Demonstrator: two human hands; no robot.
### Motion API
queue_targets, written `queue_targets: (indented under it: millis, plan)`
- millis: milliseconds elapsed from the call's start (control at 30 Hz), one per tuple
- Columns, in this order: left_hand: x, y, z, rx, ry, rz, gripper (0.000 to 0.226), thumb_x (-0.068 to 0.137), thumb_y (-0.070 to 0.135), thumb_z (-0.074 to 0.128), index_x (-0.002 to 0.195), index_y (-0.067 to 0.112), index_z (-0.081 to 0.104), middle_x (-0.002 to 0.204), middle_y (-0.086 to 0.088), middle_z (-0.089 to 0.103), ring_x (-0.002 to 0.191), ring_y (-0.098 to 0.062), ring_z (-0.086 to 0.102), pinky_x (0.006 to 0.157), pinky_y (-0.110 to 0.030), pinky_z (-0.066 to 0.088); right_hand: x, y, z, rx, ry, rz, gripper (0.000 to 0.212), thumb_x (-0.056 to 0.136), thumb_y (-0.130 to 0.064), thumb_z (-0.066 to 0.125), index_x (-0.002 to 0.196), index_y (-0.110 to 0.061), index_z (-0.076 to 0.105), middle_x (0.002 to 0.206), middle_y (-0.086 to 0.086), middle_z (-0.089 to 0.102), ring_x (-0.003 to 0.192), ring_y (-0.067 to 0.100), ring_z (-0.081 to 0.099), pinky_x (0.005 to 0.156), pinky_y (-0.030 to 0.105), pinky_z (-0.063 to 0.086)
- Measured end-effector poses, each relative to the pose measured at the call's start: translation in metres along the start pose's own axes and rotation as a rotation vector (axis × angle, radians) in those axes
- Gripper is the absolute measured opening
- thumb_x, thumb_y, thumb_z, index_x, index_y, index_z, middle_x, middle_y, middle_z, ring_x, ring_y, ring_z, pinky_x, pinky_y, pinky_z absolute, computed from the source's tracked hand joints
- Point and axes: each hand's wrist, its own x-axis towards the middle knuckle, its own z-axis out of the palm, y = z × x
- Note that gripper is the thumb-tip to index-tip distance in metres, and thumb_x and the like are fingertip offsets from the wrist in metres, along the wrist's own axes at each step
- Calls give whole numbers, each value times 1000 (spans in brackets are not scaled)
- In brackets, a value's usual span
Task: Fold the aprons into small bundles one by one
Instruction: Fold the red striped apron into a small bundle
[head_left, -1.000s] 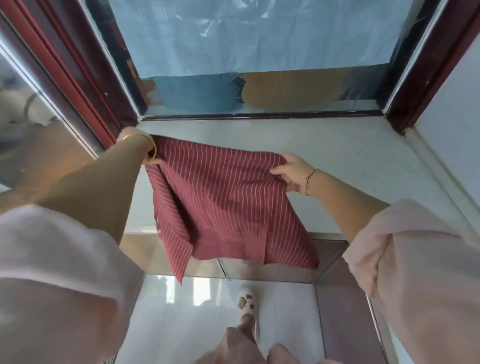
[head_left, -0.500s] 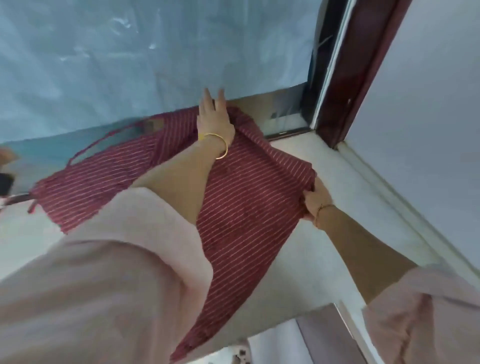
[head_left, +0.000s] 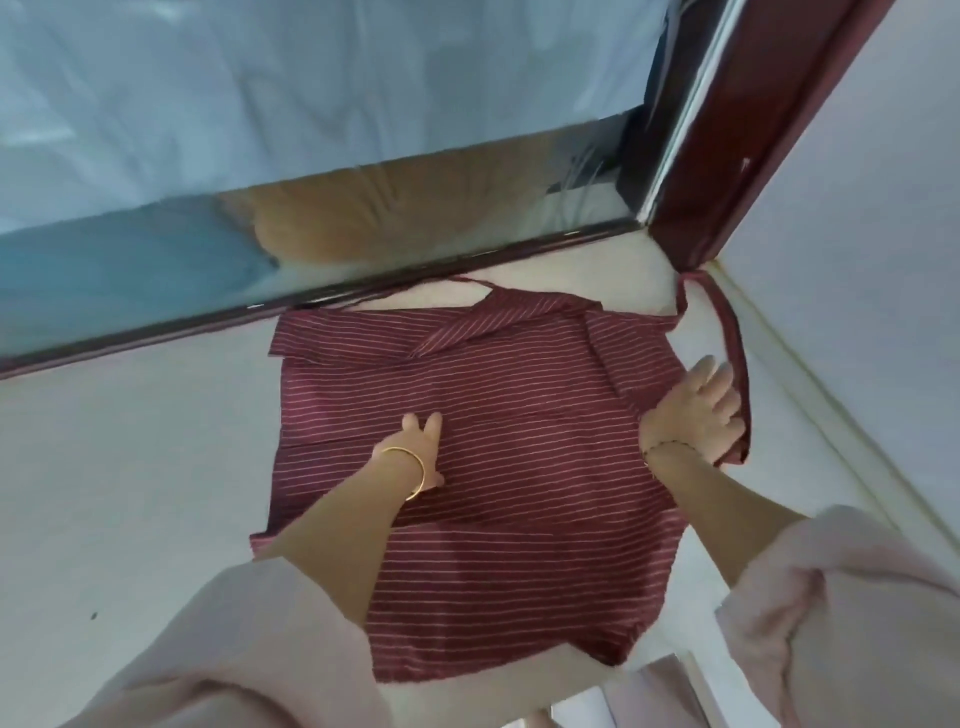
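Ledge (head_left: 130, 467) lies bare L of the apron (head_left: 519, 545): wide room there for a hand to come in, only a small dark speck (head_left: 94, 616) nr the front. Back is shut off by the window rail (head_left: 311, 306) along the far edge, w/ glass (head_left: 363, 104) above; apron's top lies just beside it, so hardly any gap. R side tight: wall (head_left: 857, 260) rises close, dark red post (head_left: 727, 130) fills the back-R corner, and a strap (head_left: 727, 338) loops over the narrow strip btw apron and wall. L hand (head_left: 423, 441) lies flat mid-cloth, R hand (head_left: 696, 410) fingers spread at its R edge, just beside the strap; both forearms (head_left: 337, 519) cross the near half.
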Motion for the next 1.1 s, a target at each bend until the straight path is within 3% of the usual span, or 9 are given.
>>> queue_targets:
  millis: [67,133,267,467,667,767,867,967,1100]
  plan:
    - [3,0,-4,-42,-1,-17,80,92,31,57,150,15,4,143,-16,40,120,-33,52,96,-43,47,4,-20,9,-18,-14,-320,72,86,-10,56,147,-15,17,152,12,21,133,33,32,105,45,36]
    - [7,0,-7,-46,83,-42,64,94,23,54,146,12,18,128,-11,55,111,-29,58,89,-39,49,0,-47,20,21,-237,-527,63,89,-10,54,144,-17,26,146,12,31,127,31,41,102,43,42]
    - [16,-12,-8,50,173,-44,69,88,31,64,141,15,25,146,-13,28,132,-35,33,99,-45,43,-21,-83,54,-100,-585,-658,68,91,-24,58,147,-27,20,156,5,11,139,33,21,106,48,36]
    - [15,-34,-1,7,85,1,55,88,53,52,127,18,36,123,-7,49,106,-29,57,85,-42,51,-28,-82,74,-152,-322,-886,39,94,-45,44,125,-22,51,128,-1,50,119,22,44,97,41,42]
    - [31,-36,-22,-100,217,169,47,95,54,31,123,19,47,123,-5,52,98,-25,59,82,-40,50,-6,-100,78,-74,-423,-818,46,87,-39,61,128,-26,45,127,2,40,115,23,45,92,42,47]
    - [64,-40,-49,0,283,-51,67,96,39,43,150,18,9,156,-14,8,127,-40,41,98,-51,43,-4,-95,83,-72,-420,-886,50,85,-41,64,129,-30,43,128,0,38,114,21,43,90,38,48]
    - [88,-39,-88,47,414,-303,81,94,23,45,149,20,-14,154,-19,-21,142,-46,0,112,-59,18,-2,-89,87,-20,-431,-918,54,83,-42,65,131,-32,42,130,-2,36,115,18,41,92,35,47]
    - [94,-26,-94,131,504,-220,76,92,16,47,151,18,-2,156,-19,-13,143,-42,1,114,-55,18,3,-84,87,-13,-470,-963,58,81,-44,67,132,-34,41,133,-2,33,117,17,41,94,34,47]
    - [92,2,-64,47,438,-71,56,91,16,53,140,16,28,148,-18,17,126,-35,35,92,-41,47,6,-71,84,-39,-593,-1052,57,78,-45,69,128,-35,42,133,-6,32,113,14,44,89,30,48]
